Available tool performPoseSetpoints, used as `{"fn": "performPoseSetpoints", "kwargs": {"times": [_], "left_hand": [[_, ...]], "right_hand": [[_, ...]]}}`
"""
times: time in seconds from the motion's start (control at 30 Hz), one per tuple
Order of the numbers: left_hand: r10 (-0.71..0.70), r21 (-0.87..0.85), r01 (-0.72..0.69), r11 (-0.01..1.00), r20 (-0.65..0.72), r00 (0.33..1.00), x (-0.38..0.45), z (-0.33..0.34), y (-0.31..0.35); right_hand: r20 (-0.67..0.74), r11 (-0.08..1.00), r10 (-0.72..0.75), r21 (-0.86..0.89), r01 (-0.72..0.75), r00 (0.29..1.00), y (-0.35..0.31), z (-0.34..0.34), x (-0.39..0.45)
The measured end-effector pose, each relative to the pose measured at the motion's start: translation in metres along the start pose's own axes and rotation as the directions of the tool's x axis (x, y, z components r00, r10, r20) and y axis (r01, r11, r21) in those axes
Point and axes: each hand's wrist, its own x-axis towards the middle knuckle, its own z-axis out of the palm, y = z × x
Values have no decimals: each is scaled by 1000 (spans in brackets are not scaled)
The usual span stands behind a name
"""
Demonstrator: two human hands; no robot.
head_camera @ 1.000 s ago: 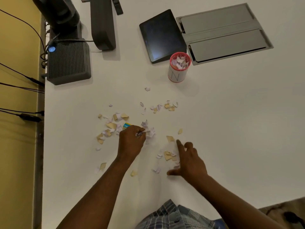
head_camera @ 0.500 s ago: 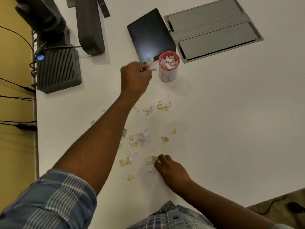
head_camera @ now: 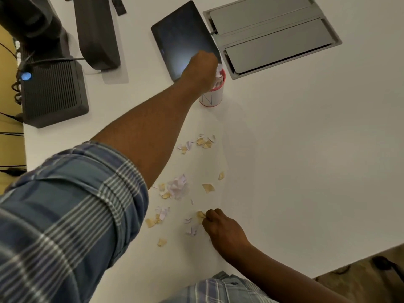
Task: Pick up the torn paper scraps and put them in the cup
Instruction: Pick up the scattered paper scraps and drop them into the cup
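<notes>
Plaid blue rolled sleeve (head_camera: 65, 215) filling the lower left, cut off by the frame. Dark ribbed box (head_camera: 52, 92) with a blue light at far left, partly cropped, cables trailing off the white tabletop (head_camera: 306, 160) edge. Dark upright stand (head_camera: 96, 31) beside it, top out of view. Black flat tablet (head_camera: 179, 36) next, near corner hidden behind the left hand (head_camera: 201, 71). Left hand over the white paper cup with a red rim (head_camera: 213, 95), fingers bunched downward at the mouth, white scrap showing at the fingertips; whether pinched or already let go, cannot tell. Cup mostly visible on its near side, far rim covered by the hand. Torn paper scraps (head_camera: 179, 186), tan and pale lilac, roughly twenty, scattered in three loose groups between cup and near edge; some hidden under the forearm. Right hand (head_camera: 220, 228) low centre, curled, fingertips pinching a tan scrap against the tabletop. One grey recessed metal hatch (head_camera: 273, 36) at upper right, just beside the cup. Wide bare tabletop to the right, near edge running diagonally at lower right.
</notes>
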Motion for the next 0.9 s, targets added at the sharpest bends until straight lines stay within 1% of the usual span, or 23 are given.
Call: {"fn": "performPoseSetpoints", "kwargs": {"times": [0.1, 0.17, 0.3, 0.4, 0.47, 0.53, 0.63, 0.73, 0.87, 0.9], "left_hand": [[27, 134, -39, 990, 91, 995, 3, 8, 3], [45, 164, -67, 984, 136, 990, 5, 12, 1], [45, 110, -69, 991, 207, 977, 8, 14, 1], [65, 38, -74, 997, 203, 977, 6, 8, 1], [72, -4, -72, 997, 171, 983, 2, 2, -1], [45, -77, -35, 996, 129, 991, -7, -5, -5], [-76, -265, 69, 962, -17, 997, -26, -10, -12], [-209, -408, 137, 902, -136, 968, -60, -7, -24], [-247, -502, 113, 858, -208, 946, -125, 10, -53], [-278, -517, 133, 846, -214, 936, -144, 16, -62]], "right_hand": [[-3, 998, 48, 40, -48, 999, 7, 1, -3], [-7, 998, 47, 47, -47, 999, 12, 3, -4], [-12, 997, 50, 52, -49, 999, 14, 1, -3], [-3, 995, 76, 62, -76, 997, 14, -5, 0], [-21, 993, 90, 73, -88, 996, 15, -12, 1], [-62, 994, 91, 72, -87, 994, 16, -19, 1], [-151, 992, 95, 97, -81, 984, 16, -32, 2], [-225, 986, 97, 154, -63, 970, 15, -50, 8], [-341, 976, 86, 219, -9, 936, 13, -76, 20], [-369, 975, 75, 222, 10, 927, 11, -81, 23]]}}
